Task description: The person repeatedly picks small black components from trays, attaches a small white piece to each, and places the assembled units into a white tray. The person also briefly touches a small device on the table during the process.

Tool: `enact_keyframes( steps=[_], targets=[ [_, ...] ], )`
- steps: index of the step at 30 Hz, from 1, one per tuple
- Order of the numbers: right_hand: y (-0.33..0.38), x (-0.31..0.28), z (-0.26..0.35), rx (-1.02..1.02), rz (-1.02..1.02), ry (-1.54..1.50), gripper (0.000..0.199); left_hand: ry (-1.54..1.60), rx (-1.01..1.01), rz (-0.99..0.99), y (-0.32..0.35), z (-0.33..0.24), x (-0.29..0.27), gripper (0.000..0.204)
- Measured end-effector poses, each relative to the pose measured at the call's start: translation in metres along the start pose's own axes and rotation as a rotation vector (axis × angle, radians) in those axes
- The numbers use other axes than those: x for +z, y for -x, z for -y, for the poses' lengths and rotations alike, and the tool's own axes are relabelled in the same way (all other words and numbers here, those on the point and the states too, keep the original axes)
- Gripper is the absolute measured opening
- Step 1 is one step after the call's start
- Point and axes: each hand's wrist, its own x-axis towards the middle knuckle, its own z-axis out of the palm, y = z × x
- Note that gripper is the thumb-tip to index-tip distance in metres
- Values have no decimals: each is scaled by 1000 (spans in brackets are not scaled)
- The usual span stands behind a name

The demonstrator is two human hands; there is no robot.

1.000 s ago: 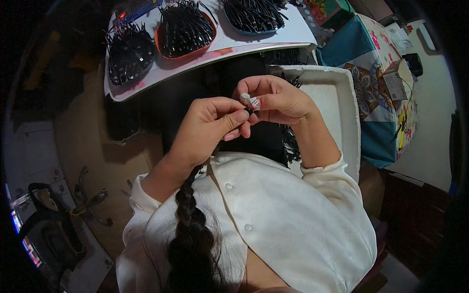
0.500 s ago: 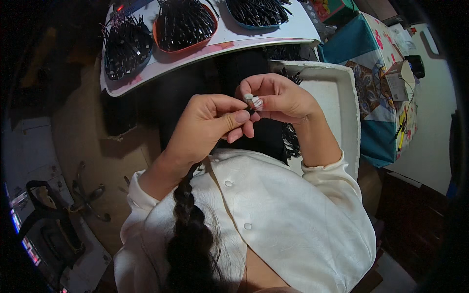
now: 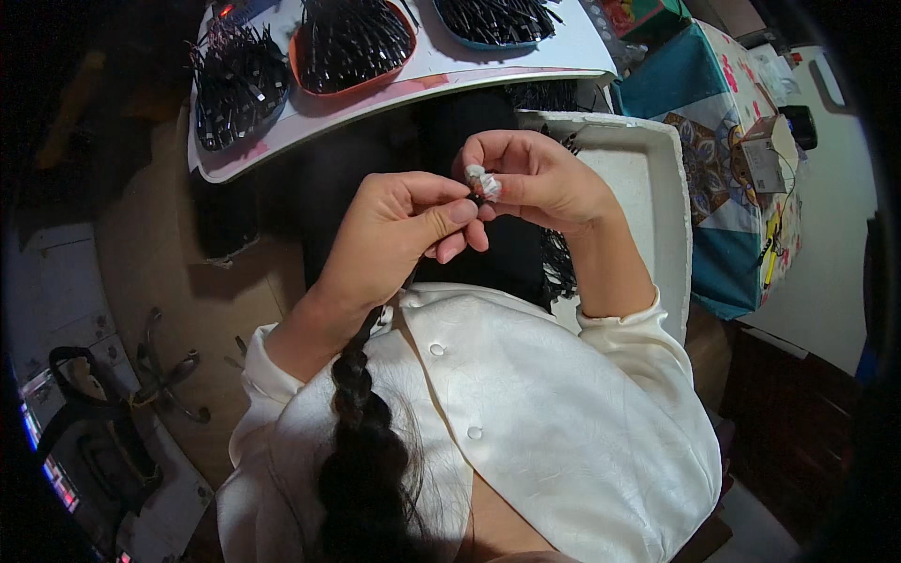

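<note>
My left hand [image 3: 399, 235] and my right hand [image 3: 535, 178] meet in front of my chest, fingertips together. Between them sits a small white piece [image 3: 484, 180] on a thin dark clip, pinched by the right thumb and fingers; the left thumb and forefinger touch its dark end. Both hands hover over my dark lap, just below the edge of a white table [image 3: 394, 89]. A dark braid [image 3: 361, 441] hangs down my cream buttoned top.
Three dishes of black clips stand on the table: a dark one [image 3: 235, 89], an orange one [image 3: 352, 42], a blue one [image 3: 497, 21]. A white foam tray [image 3: 648, 178] lies at my right, beside a patterned teal box [image 3: 741, 159]. A chair base [image 3: 169, 366] stands on the floor left.
My hands have stayed joined on the small piece, with only slight finger shifts. The view has tilted a little, so the table sits higher in the picture.
</note>
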Motion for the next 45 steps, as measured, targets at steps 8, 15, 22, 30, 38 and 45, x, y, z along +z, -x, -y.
enact_keyframes(
  steps=[8,15,22,30,38,45],
  targets=[
    [-2,-8,8,72,78,0,22,24,-56,33,2,-7,4,15],
    [-1,-4,11,27,21,103,21,44,-30,28,-2,1,-2,15],
    [0,5,-2,-87,-100,106,21,50,29,-73,-3,5,1,15],
    [-3,-12,2,43,106,28,19,-1,-59,5,1,1,0,14],
    [0,2,-9,-116,-51,77,18,50,9,-52,1,5,-1,14],
    [9,10,5,-209,-376,481,19,-31,51,-36,1,-1,-6,15]
  ],
)
